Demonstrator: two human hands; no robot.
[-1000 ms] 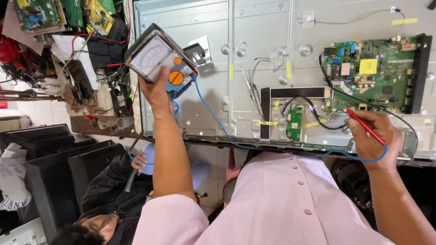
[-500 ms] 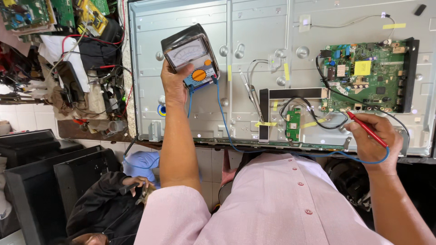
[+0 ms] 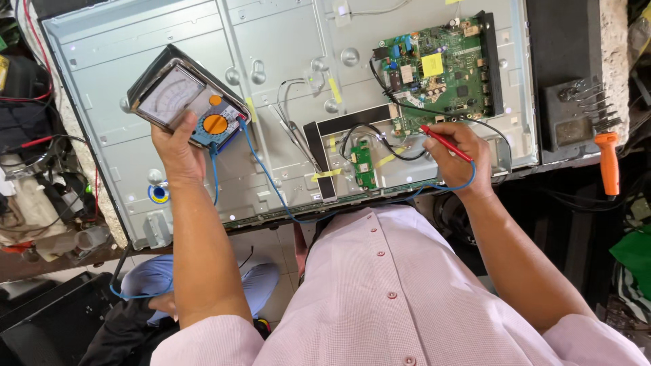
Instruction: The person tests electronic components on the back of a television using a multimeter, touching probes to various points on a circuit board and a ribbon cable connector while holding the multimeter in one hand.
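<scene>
Currently the left hand [image 3: 178, 146] is closed around the lower edge of an analog multimeter [image 3: 186, 102], raising it above the grey metal back panel [image 3: 285, 41] of a flat screen. At 3 o'clock from the meter, the right hand [image 3: 453, 157] pinches a red test probe [image 3: 444, 142], its tip at the lower edge of the green main circuit board [image 3: 441, 68]. A blue lead [image 3: 271, 183] runs from the meter across the panel toward the right hand. A small green board [image 3: 365, 166] sits at 9 o'clock from the right hand, with black cables [image 3: 366, 132] looping above it. An orange-handled tool [image 3: 609, 163] lies at 3 o'clock, off the panel.
</scene>
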